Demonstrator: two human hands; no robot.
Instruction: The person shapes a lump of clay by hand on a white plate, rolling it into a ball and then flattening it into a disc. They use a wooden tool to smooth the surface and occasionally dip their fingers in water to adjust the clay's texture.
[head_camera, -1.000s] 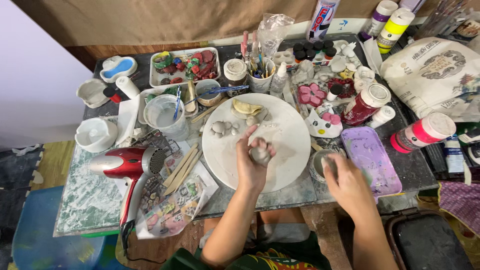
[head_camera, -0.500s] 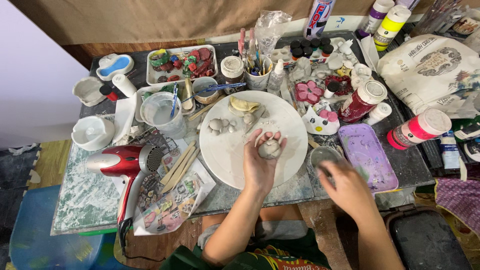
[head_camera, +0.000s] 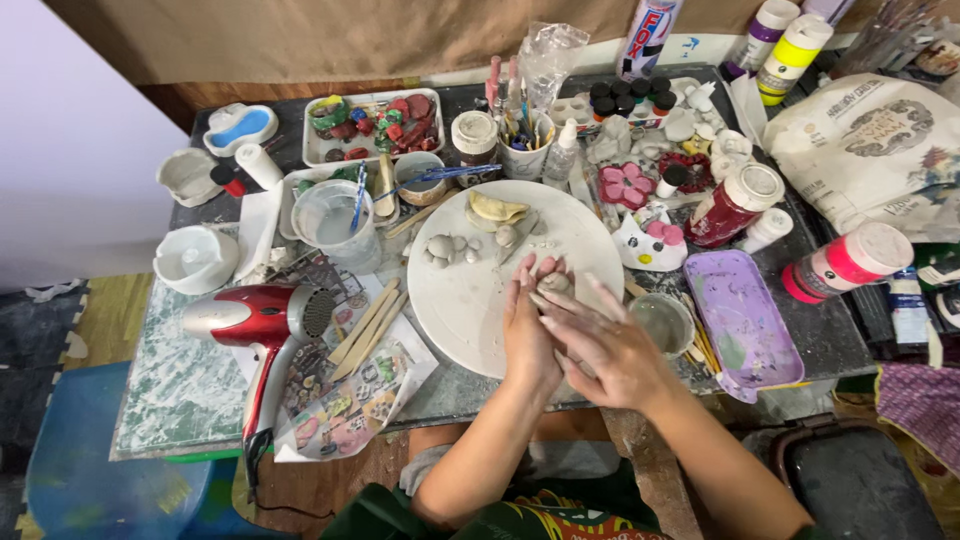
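My left hand (head_camera: 527, 330) holds a small grey clay lump (head_camera: 553, 282) over the round white board (head_camera: 455, 300). My right hand (head_camera: 610, 345) lies against it from the right, its fingers touching the clay lump. A few small clay balls (head_camera: 441, 247) and a yellowish clay piece (head_camera: 495, 209) rest at the far part of the board. Most of the lump is hidden by my fingers.
A red hair dryer (head_camera: 250, 318) lies left of the board beside wooden sticks (head_camera: 365, 322). A water cup (head_camera: 332, 220), a tray of coloured pieces (head_camera: 372, 125), a brush cup (head_camera: 525, 150), paint bottles (head_camera: 735, 205), a purple tray (head_camera: 742, 315) and a small bowl (head_camera: 662, 322) crowd the table.
My right hand moved left from the table's near edge to join my left hand on the clay lump. The left hand stayed over the board.
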